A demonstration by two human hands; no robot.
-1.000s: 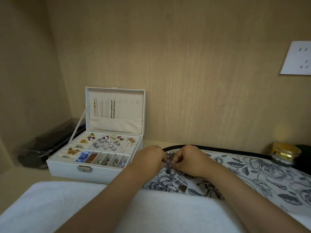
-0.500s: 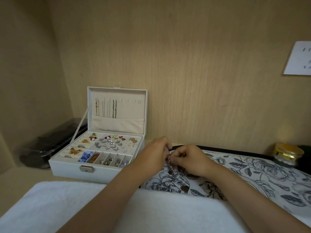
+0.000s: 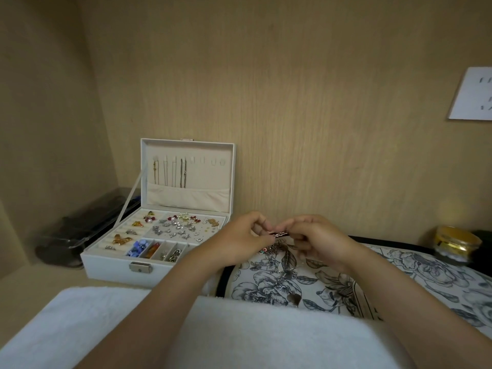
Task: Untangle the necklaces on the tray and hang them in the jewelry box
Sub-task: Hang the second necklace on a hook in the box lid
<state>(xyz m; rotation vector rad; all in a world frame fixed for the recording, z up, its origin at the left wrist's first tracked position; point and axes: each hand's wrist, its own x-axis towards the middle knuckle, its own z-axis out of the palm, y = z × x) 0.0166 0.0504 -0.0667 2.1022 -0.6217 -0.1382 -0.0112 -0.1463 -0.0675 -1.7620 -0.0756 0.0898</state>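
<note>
A silver chain necklace (image 3: pixel 280 234) is stretched short between my two hands, above the floral-patterned tray (image 3: pixel 415 272). My left hand (image 3: pixel 239 242) pinches its left end and my right hand (image 3: pixel 314 241) pinches its right end. More tangled chain with small pendants (image 3: pixel 286 278) hangs and lies on the tray below my hands. The white jewelry box (image 3: pixel 149 270) stands open at the left. Its upright lid (image 3: pixel 187 174) has a row of hooks, and several chains (image 3: pixel 170 173) hang from the left ones.
A white fluffy towel (image 3: pixel 239 331) covers the near foreground. A gold-lidded jar (image 3: pixel 456 245) stands at the far right by the wall. A dark clear-plastic case (image 3: pixel 87 227) lies left of the box. Wooden walls close in behind and on the left.
Both hands have lifted off the tray, pulling a stretch of chain up and taut between them. The rest of the tangle trails below.
</note>
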